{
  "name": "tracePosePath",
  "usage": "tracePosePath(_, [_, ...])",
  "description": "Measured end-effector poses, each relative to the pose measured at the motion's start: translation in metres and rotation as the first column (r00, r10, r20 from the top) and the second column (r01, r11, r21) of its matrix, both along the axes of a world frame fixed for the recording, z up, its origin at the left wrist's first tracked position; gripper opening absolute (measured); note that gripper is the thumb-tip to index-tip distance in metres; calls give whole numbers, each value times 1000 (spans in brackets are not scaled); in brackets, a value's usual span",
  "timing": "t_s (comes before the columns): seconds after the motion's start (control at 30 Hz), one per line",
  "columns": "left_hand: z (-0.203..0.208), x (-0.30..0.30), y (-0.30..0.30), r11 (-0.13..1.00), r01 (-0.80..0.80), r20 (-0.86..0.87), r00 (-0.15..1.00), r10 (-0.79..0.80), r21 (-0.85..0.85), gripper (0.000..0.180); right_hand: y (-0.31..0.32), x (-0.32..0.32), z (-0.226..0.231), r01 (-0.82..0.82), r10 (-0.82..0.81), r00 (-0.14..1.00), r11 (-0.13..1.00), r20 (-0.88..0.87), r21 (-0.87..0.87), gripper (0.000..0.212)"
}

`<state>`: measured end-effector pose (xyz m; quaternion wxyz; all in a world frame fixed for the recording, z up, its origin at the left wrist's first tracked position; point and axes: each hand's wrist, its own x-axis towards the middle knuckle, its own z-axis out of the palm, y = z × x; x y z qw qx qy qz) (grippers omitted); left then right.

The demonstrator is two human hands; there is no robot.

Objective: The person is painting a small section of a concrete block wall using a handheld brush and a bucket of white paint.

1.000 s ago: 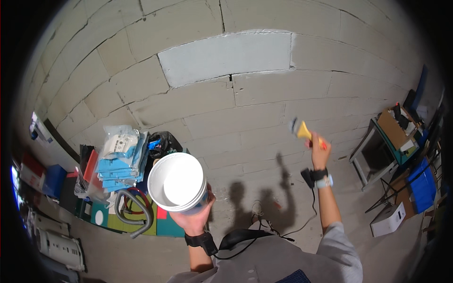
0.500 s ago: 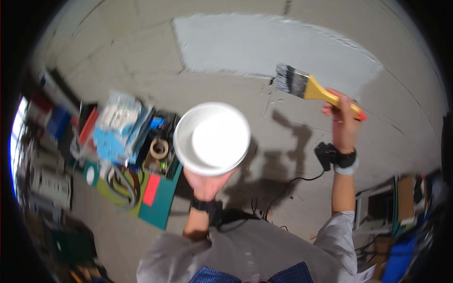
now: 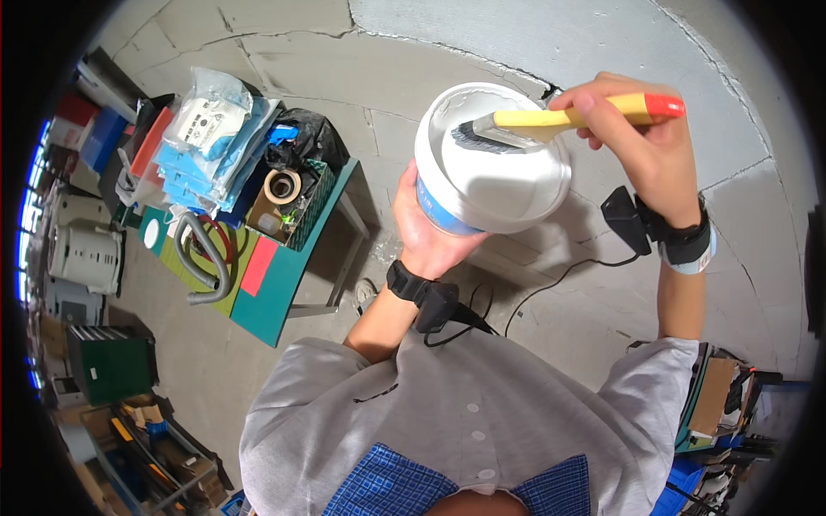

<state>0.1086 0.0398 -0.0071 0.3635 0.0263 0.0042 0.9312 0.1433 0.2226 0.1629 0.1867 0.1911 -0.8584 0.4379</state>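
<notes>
My left hand [image 3: 428, 241] is closed around the lower side of a white plastic bucket [image 3: 440, 209] with a blue label, holding it up tilted toward me. White paint [image 3: 508, 185] shows inside. In my right hand [image 3: 650, 146] is a flat paintbrush [image 3: 520, 123] with a yellow, red-ended handle, gripped between thumb and fingers. Its dark bristles point left inside the bucket mouth, at the paint; whether they dip under the surface I cannot tell. Beyond the bucket, a light painted patch [image 3: 482, 34] covers part of the grey block wall [image 3: 318, 73].
At the left stands a green-topped table [image 3: 267, 318] with blue plastic packets [image 3: 202, 163], a tape roll [image 3: 282, 185] in a basket and a grey hose [image 3: 219, 271]. A black cable [image 3: 559, 288] hangs from my right wrist. Shelves of goods line the far left.
The brush has come down and left from before the wall into the bucket. My left hand has carried the bucket right and upward in view, and the view has shifted.
</notes>
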Motion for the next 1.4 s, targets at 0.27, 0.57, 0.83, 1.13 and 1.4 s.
tracePosePath(0.27, [-10,-12,-1,1000,8,13,1000,-8,-7,66,-22,-15,19,32,-58,992,974,110,222,24])
tracePosePath(0.57, [-22,-29,-5,977,106,6,994,-109,186,69,-41,-25,29,37,-100,981,937,164,347,22])
tracePosePath(0.83, [-13,-29,-2,997,40,-37,998,-42,-63,71,4,-13,49,222,-234,969,966,81,133,28])
tracePosePath(1.13, [-4,-34,11,987,149,-36,988,-151,-62,74,53,5,6,312,-251,950,787,186,-532,40])
tracePosePath(1.4, [-1,-41,29,978,200,-54,978,-204,-64,71,75,14,-21,255,-94,965,554,245,-792,40])
